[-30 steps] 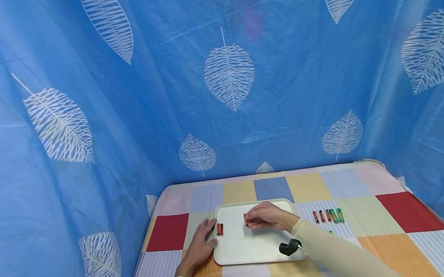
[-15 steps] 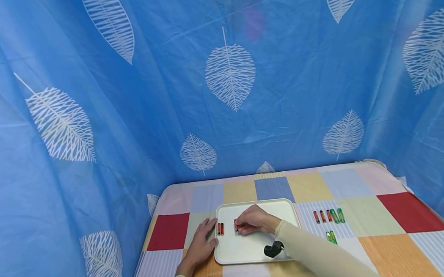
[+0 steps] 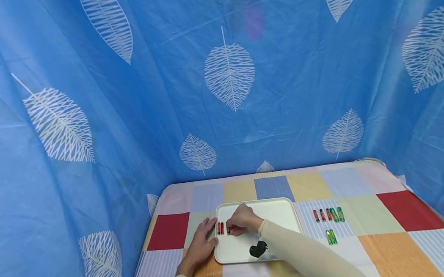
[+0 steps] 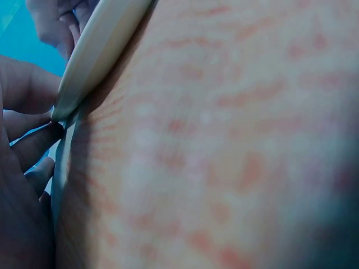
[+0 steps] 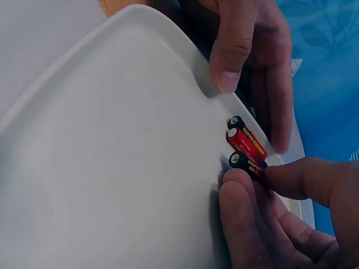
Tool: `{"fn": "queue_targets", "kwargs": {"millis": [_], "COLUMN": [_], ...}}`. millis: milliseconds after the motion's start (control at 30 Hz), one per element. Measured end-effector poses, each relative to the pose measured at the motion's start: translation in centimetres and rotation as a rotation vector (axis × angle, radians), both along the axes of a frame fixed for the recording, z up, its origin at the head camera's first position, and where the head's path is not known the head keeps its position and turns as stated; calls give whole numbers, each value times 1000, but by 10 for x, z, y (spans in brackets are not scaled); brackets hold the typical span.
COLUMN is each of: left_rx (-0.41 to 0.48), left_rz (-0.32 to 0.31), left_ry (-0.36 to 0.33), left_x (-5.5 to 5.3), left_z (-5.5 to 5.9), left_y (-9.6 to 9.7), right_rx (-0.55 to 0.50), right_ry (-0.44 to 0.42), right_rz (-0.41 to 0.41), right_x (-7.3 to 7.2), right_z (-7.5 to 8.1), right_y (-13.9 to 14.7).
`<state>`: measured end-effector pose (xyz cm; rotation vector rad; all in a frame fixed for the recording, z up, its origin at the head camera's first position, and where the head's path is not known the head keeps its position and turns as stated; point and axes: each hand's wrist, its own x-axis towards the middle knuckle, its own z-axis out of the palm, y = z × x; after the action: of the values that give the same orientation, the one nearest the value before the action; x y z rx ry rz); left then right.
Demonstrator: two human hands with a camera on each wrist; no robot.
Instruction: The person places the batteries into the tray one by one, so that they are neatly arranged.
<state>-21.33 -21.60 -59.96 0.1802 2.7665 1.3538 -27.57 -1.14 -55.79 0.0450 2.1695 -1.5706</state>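
My right hand [image 3: 244,219] pinches a red and black AAA battery [image 3: 228,228] between thumb and fingers, low over the left part of a white tray [image 3: 259,248]. Two more batteries [image 5: 245,140] lie side by side along the tray's left edge, just beside the held one in the right wrist view. My left hand [image 3: 199,245] rests at the tray's left side with its fingers extended. Its thumb [image 5: 229,78] touches the rim in the right wrist view. In the left wrist view, left fingers [image 4: 33,143] lie against the outside of the rim.
Right of the tray, a row of red batteries [image 3: 322,215] and green batteries [image 3: 337,214] lies on the patchwork cloth [image 3: 291,274]. Two green batteries [image 3: 331,237] lie nearer to me. A blue curtain [image 3: 158,95] hangs behind and at both sides.
My right hand has moved left across the tray with the battery, ending near the other two batteries. The nearer green pair has come out from behind my sleeve. My left hand has stayed put.
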Motion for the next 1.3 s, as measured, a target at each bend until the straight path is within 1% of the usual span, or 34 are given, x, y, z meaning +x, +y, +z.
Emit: {"fn": "queue_targets", "kwargs": {"millis": [133, 333, 433, 533, 667, 833, 1033, 1167, 1300], "left_rx": [0, -4, -6, -7, -7, -11, -14, -11, -3], "left_rz": [5, 4, -2, -1, 1, -10, -16, -8, -9], "left_ry": [-7, -9, 1, 7, 14, 16, 14, 7, 5], "left_x": [0, 0, 1, 1, 1, 0, 0, 1, 1], "left_z": [2, 4, 3, 3, 3, 1, 0, -1, -1], "left_y": [1, 2, 2, 2, 3, 1, -1, -1, -1], "right_rx": [29, 11, -3, -40, -123, -190, -266, -296, -294], "right_ry": [5, 5, 0, -13, -41, -90, -158, -188, -199], "right_rz": [-19, -14, -2, 16, 40, 76, 121, 129, 137], "right_x": [0, 0, -1, -4, -6, -4, -4, -3, -1], "right_z": [3, 4, 2, -2, -7, -8, -9, -10, -12], "right_y": [-7, -9, -7, -4, 1, 9, 26, 38, 49]}}
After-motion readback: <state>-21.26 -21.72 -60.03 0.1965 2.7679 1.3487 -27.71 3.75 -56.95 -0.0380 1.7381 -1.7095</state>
